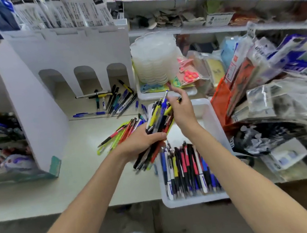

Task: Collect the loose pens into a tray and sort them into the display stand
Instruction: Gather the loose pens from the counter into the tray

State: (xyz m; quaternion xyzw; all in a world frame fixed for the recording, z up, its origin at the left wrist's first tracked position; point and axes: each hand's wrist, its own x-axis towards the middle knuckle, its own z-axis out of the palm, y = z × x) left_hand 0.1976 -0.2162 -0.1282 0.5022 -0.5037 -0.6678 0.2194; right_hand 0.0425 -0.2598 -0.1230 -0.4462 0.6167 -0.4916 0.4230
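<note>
Head view: our left hand (142,141) is clamped round a bundle (157,119) of pens, held slanted over the far end of the tray (210,115), likely so that strays drop inside. Our right hand (182,111) pinches the bundle's upper ends, either to square them or to draw one out; we cannot tell which. A row (188,171) of pens lies side by side in the tray's near half. Loose pens (117,136) lie on the counter (78,179) just left of the tray, with more at the foot of the stand (61,56), so we judge collecting unfinished and sorting not begun.
</note>
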